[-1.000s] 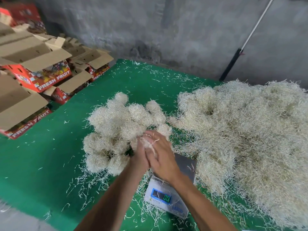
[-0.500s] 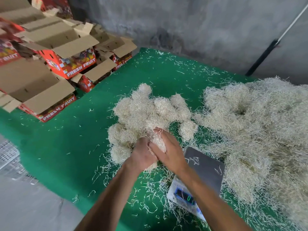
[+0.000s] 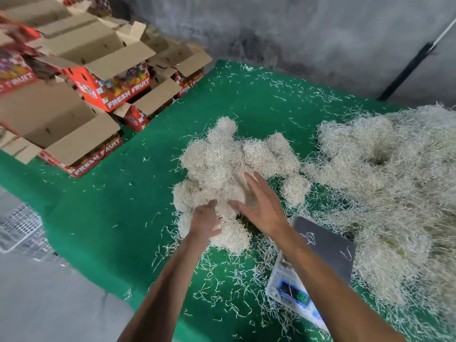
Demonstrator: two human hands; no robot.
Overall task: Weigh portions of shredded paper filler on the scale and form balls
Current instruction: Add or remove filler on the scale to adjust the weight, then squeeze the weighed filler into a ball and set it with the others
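Observation:
Several pale balls of shredded paper (image 3: 222, 156) lie clustered on the green table cover (image 3: 123, 206). My right hand (image 3: 261, 206) hovers over the near side of the cluster with its fingers spread and straight. Beside it, my left hand (image 3: 204, 222) rests on a ball at the cluster's front edge, fingers loosely bent, nothing clearly gripped. A large loose heap of shredded paper (image 3: 394, 188) fills the right side. The scale (image 3: 313, 267), with a dark bare platform and a lit display, sits under my right forearm.
Open red "FRESH FRUIT" cartons (image 3: 103, 77) with brown flaps are stacked at the back left. A dark pole (image 3: 409, 67) leans on the grey wall. Loose paper strands litter the cover. A white wire basket (image 3: 19, 228) sits on the floor at left.
My hands, earlier pressed together around a wad of paper, have parted; the ball now lies with the cluster. My view has swung left and the scale has shifted rightward in frame.

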